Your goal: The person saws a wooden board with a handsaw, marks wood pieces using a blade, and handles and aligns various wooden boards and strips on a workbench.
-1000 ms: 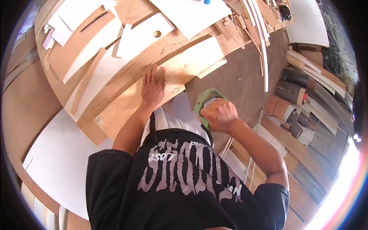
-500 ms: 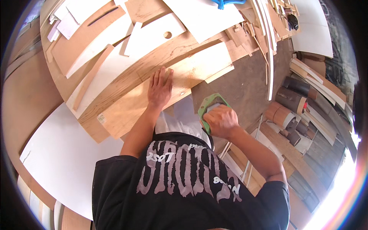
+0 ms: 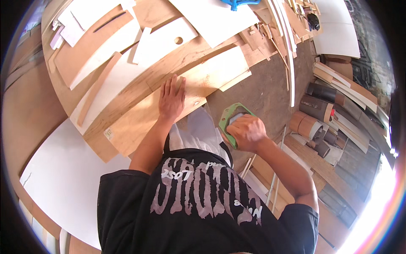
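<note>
My left hand (image 3: 171, 99) rests flat on a long, pale plywood board (image 3: 215, 74), fingers extended and pointing away from me, near the board's middle. A small round mark or hole shows by its near edge. Off that edge, to the right, my right hand (image 3: 247, 131) is wrapped round a green, flat-faced tool (image 3: 228, 118) with small holes and a grey upper part. The tool is over the gap between the board and the floor, and my fingers hide much of it. A wider wooden plank (image 3: 97, 139) lies beneath the board.
A worktable holds white panels (image 3: 220, 25), offcuts and a blue object (image 3: 237, 3). Long white strips (image 3: 291, 84) overhang its right side. Rolled sheets (image 3: 306, 125) and stacked boards (image 3: 351, 93) lie on the floor at right. A large white panel (image 3: 59, 178) is at left.
My right hand with the green tool has shifted slightly right and toward me. My left hand stays on the board. The view has moved a little, showing more of the blue object.
</note>
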`<action>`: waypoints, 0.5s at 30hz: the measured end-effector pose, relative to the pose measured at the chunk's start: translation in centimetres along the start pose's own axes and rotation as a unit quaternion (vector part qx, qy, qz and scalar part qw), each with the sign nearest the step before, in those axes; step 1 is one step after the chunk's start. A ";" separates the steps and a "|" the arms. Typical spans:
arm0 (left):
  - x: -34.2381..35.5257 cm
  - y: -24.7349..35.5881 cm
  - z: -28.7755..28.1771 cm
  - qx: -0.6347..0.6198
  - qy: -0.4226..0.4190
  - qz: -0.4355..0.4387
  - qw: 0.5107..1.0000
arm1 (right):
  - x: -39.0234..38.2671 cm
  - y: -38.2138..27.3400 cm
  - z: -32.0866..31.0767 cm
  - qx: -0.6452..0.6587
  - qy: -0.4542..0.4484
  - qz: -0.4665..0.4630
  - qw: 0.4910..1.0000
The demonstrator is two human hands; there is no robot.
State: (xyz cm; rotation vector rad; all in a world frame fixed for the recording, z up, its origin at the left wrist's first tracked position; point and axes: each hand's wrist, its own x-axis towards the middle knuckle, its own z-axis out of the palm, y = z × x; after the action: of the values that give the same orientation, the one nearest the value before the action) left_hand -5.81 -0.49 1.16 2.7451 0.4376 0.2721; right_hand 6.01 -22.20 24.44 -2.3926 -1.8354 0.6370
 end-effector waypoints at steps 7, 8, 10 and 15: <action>0.6 0.0 0.1 -0.001 -0.012 -0.001 1.000 | 3.6 3.7 5.1 -0.029 -0.079 0.076 0.994; 0.4 0.1 0.4 -0.009 -0.008 -0.001 1.000 | 4.8 4.4 5.8 -0.045 -0.109 0.093 0.989; 0.3 0.4 0.1 -0.019 -0.007 -0.002 1.000 | 5.7 4.8 5.7 -0.043 -0.134 0.090 0.986; 0.3 0.2 0.3 -0.002 -0.001 -0.006 1.000 | 3.7 1.4 4.6 -0.041 -0.123 0.085 0.988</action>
State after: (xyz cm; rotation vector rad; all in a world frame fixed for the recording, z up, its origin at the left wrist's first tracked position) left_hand -5.43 -0.70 0.99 2.7372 0.4526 0.2659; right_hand 6.43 -20.03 18.80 -2.6508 -1.7847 0.9276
